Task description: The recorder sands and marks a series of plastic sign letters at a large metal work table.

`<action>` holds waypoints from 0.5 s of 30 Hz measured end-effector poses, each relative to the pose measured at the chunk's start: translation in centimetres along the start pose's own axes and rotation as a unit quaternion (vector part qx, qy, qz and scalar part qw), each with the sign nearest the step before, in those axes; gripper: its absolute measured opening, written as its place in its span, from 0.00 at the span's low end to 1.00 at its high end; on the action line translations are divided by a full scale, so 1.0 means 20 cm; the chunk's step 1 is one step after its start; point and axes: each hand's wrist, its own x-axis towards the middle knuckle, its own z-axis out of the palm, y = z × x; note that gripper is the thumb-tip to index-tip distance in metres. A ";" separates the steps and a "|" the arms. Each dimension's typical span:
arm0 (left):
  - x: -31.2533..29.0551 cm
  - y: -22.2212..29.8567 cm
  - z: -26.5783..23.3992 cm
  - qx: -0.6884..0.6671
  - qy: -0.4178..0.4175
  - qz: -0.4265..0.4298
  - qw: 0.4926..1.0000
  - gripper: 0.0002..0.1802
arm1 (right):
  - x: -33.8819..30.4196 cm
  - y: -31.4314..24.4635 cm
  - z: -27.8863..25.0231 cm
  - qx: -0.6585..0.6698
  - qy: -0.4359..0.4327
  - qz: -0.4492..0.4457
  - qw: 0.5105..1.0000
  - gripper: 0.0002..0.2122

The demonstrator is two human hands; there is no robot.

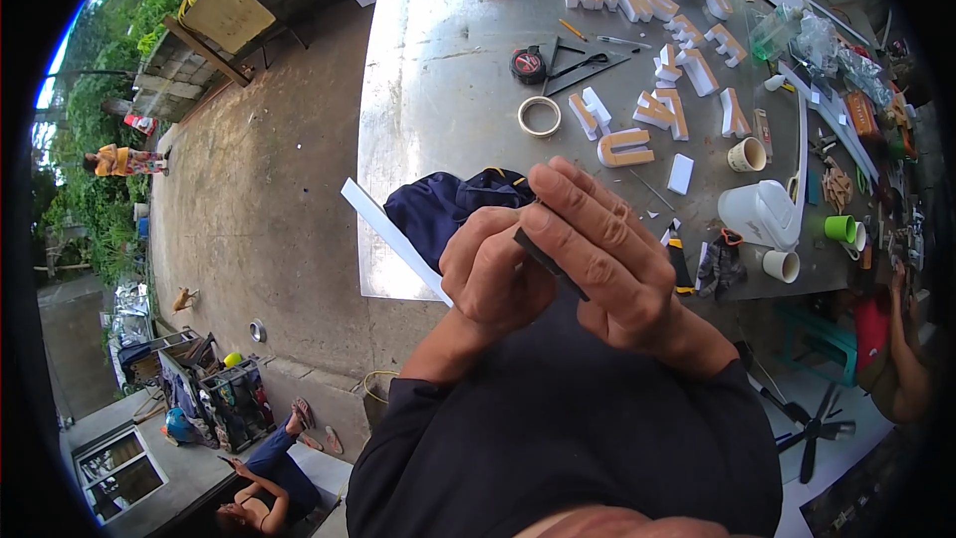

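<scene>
Both hands are raised close together in front of my chest, over the table's near edge. My left hand (498, 264) has its fingers curled in; whatever it grips is hidden. My right hand (612, 254) holds its long fingers together, bent over a thin, dark, flat strip (550, 263). That strip slants between the two hands, its upper end near my left fingers. Just beyond my left hand lies a bunched dark blue cloth (438, 204) with a yellow edge. A long white strip (393, 239) pokes out beside the cloth.
On the metal table (428, 70) stand several cut-out letters (625, 147), a tape roll (539, 117), a tape measure (528, 65), scissors (583, 65), a white jug (759, 214) and cups (747, 154). People sit at lower left (274, 483) and right (896, 359); another stands far left (124, 160).
</scene>
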 end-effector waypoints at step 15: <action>0.03 0.02 -0.01 0.023 -0.035 -0.024 0.999 0.12 | 0.03 -0.01 -0.03 -0.074 -0.048 -0.058 0.994 0.27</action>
